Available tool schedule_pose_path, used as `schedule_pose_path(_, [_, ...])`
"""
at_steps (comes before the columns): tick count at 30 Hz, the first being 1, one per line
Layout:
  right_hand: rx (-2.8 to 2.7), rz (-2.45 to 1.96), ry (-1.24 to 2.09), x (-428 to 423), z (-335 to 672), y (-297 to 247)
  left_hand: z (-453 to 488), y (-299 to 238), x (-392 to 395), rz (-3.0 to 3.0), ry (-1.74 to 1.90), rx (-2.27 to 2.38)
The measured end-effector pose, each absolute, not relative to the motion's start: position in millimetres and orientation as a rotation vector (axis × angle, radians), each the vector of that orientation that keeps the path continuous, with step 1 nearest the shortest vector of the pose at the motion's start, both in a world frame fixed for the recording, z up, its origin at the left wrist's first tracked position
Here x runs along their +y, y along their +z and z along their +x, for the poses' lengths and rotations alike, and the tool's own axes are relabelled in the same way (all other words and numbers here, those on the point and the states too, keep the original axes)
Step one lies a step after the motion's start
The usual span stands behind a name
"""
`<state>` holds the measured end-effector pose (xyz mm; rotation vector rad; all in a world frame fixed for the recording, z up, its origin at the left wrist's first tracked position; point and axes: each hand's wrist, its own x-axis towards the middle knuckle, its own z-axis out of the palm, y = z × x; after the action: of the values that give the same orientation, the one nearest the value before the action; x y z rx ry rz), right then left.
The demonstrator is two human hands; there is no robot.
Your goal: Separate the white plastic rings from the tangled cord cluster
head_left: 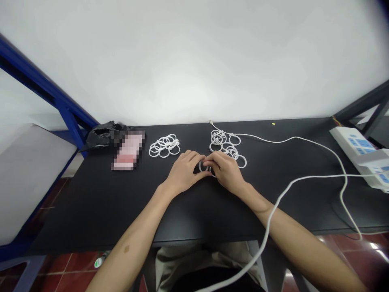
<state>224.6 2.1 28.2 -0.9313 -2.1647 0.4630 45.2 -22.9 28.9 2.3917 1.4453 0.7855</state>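
Between my two hands is a thin white ring (200, 166), partly covered by the fingers. My left hand (184, 171) is closed in a loose pinch at the ring's left side, its thumb stretched toward the other hand. My right hand (227, 170) pinches from the right, with its fingertips over the ring; another white curve shows just below them. Behind the right hand lies a loose pile of several white rings (234, 140), some with small knobs. A second, overlapping group of white rings (164, 153) rests to the left of my left hand.
A blurred pink-and-red item (129, 150) and a crumpled black plastic bag (101, 138) lie at the left of the black table (121, 202). A white cable (293, 184) crosses above my right forearm. White power strips (355, 148) sit at the right edge.
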Motion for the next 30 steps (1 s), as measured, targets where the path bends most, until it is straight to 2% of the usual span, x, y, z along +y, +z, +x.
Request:
schedule_pose_path(9, [-2.177,-1.103,0.227,4.2,227.9,26.1,39.1,25.5,-19.1,2.404,0.935,1.549])
schedule_pose_path(13, [-2.254,-1.361,0.05,6.7,233.8,31.4,26.9,29.7,-14.8,2.291,0.978,2.105])
schedule_pose_path(17, [-2.429,-1.272,-0.022,6.5,233.4,31.0,11.7,29.9,-11.1,2.072,0.885,2.505])
schedule_pose_path(25, [-2.431,-1.08,0.183,1.6,225.4,27.9,3.9,19.5,-7.1,2.084,0.762,2.531])
schedule_pose_path(30, [-2.327,-1.143,0.082,6.5,228.2,29.1,12.2,26.4,-8.9,2.132,0.932,2.357])
